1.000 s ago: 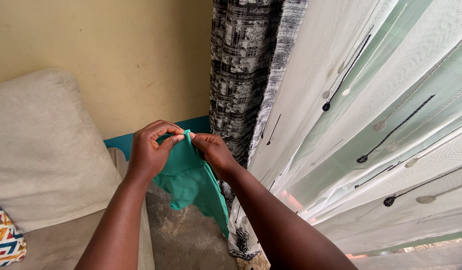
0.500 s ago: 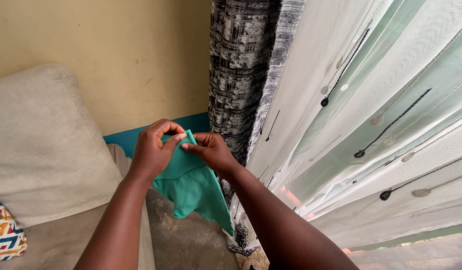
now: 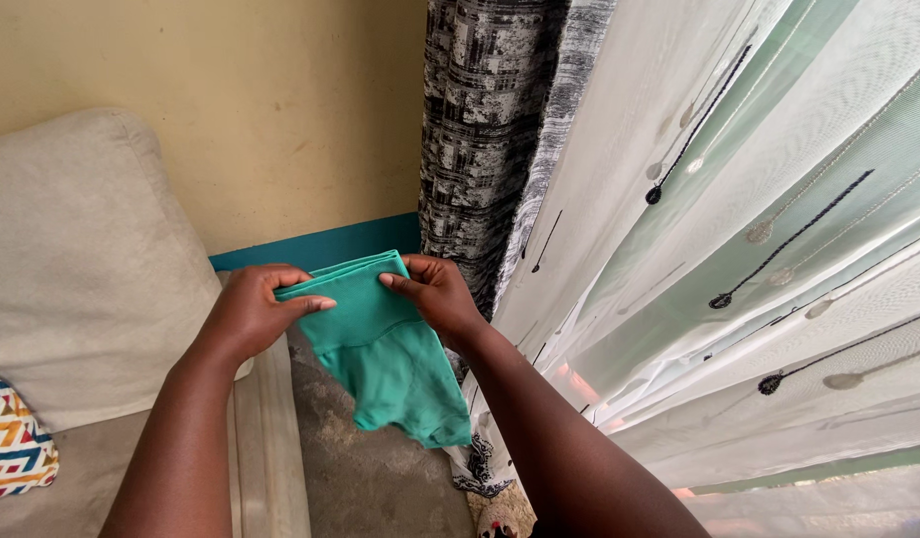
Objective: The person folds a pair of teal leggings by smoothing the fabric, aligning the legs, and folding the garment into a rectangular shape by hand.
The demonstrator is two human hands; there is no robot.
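Note:
A small green cloth garment [image 3: 385,354] hangs between both hands in front of me. My left hand [image 3: 253,311] pinches its upper left corner with the thumb lying across the top edge. My right hand [image 3: 436,292] grips the upper right corner. The top edge is stretched flat between the two hands and the rest droops down toward the floor.
A beige sofa cushion [image 3: 76,259] stands at the left, with a patterned pillow [image 3: 13,436] at the lower left. A grey-black patterned curtain [image 3: 485,130] and a sheer white curtain [image 3: 739,249] hang at the right. A yellow wall [image 3: 261,100] is behind.
The hands were pinched together at one point of the cloth. They have moved apart, the left hand leftward, and the top edge is now spread flat between them.

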